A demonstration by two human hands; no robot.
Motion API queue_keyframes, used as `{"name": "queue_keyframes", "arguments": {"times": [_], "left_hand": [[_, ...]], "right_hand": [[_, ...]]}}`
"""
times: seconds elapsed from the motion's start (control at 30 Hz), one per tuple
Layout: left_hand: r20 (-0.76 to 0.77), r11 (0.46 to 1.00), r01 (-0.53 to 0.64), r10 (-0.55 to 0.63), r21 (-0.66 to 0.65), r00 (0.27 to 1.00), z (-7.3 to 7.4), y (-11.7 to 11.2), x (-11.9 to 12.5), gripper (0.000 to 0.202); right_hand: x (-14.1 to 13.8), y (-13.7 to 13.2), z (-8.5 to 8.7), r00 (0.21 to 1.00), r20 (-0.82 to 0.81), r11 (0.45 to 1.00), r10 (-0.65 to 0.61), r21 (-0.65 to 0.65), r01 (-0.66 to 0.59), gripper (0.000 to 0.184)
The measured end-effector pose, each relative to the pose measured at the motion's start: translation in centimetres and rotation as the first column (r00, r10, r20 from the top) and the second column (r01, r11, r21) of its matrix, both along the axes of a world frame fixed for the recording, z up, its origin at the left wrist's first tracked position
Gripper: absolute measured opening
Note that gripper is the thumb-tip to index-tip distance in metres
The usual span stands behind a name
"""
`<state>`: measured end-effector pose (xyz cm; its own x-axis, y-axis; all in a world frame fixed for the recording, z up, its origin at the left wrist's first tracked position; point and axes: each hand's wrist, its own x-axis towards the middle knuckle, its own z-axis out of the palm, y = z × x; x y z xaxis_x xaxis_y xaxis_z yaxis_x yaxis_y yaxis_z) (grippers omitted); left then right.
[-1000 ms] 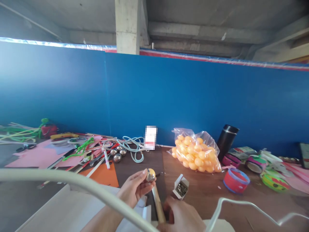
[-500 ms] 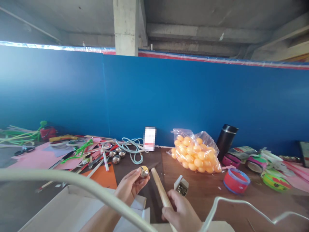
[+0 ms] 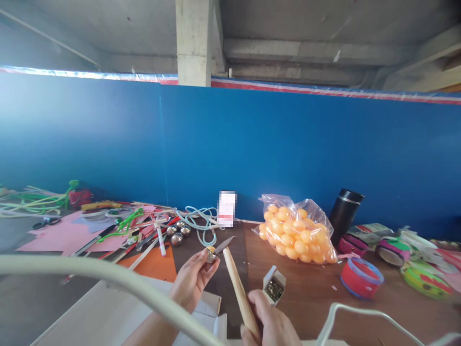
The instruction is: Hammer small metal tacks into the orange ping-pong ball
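My left hand [image 3: 189,282] has thumb and fingertips closed on a small yellow-and-silver ball [image 3: 211,255], held just ahead of my palm. My right hand [image 3: 272,318] is wrapped around a pale, grained wooden stick [image 3: 238,293], its far end pointing away from me. If my left thumb eases, the hard round ball could slip and roll off. A dark, pointed metal blade [image 3: 225,244] shows just beyond those fingertips, so a careless push forward could nick me; whether it touches the ball, I can't tell. Swinging my right knuckles outward could tip the small white cardboard box [image 3: 278,294] of glinting metal bits beside them. Past my left fingers sit shiny silver balls [image 3: 177,239]; past my right, a crinkled clear plastic bag [image 3: 320,217] of smooth orange balls.
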<state>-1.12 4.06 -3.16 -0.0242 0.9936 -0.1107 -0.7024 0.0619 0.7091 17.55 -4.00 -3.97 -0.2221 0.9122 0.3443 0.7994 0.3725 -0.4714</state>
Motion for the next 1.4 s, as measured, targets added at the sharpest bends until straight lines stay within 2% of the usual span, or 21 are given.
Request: {"name": "queue_keyframes", "arguments": {"times": [0.17, 0.33, 0.53, 0.73, 0.9, 1.03, 1.13, 1.3, 1.4], "left_hand": [[0.008, 1.0, 0.012, -0.012, -0.004, 1.0, 0.44, -0.25, -0.04, 0.007], [0.02, 1.0, 0.002, -0.003, 0.025, 1.0, 0.44, -0.17, -0.03, 0.006], [0.012, 0.999, 0.03, -0.03, 0.013, 0.999, 0.6, -0.21, -0.05, 0.009], [0.025, 0.999, 0.032, -0.033, 0.024, 0.999, 0.42, -0.08, -0.15, 0.008], [0.004, 0.999, 0.038, -0.038, -0.019, 0.999, 0.83, -0.17, -0.09, 0.013], [0.051, 0.999, 0.033, -0.032, -0.018, 0.998, 1.05, -0.24, -0.04, 0.01], [0.065, 1.0, 0.018, -0.016, -0.017, 0.998, 0.98, -0.18, -0.1, 0.01], [0.043, 0.999, 0.002, 0.0, -0.035, 0.999, 0.73, -0.06, -0.13, 0.008], [0.048, 1.0, 0.001, 0.001, -0.023, 0.999, 0.57, -0.06, -0.13, 0.007]], "right_hand": [[-0.07, -0.01, 0.32, 0.999, -0.017, 0.999, -0.043, 0.001, 0.043, 0.023], [-0.2, -0.29, 0.54, 0.999, 0.026, 0.999, -0.031, 0.013, 0.031, 0.025], [-0.18, -0.45, 0.72, 0.997, -0.047, 0.999, -0.053, 0.003, 0.053, 0.025], [-0.2, -0.43, 0.77, 0.997, 0.062, 0.998, -0.053, 0.033, 0.051, 0.026], [-0.1, -0.47, 0.96, 0.999, -0.02, 0.998, -0.051, 0.028, 0.051, 0.025], [-0.33, -0.49, 0.68, 0.997, 0.032, 0.996, -0.063, 0.057, 0.061, 0.027], [-0.39, -0.41, 0.54, 0.997, 0.055, 0.998, -0.047, 0.047, 0.045, 0.027], [-0.28, -0.38, 0.68, 0.999, -0.018, 0.998, -0.037, 0.054, 0.038, 0.024], [-0.42, -0.37, 0.76, 0.999, 0.022, 0.999, -0.041, 0.03, 0.04, 0.025]]}}
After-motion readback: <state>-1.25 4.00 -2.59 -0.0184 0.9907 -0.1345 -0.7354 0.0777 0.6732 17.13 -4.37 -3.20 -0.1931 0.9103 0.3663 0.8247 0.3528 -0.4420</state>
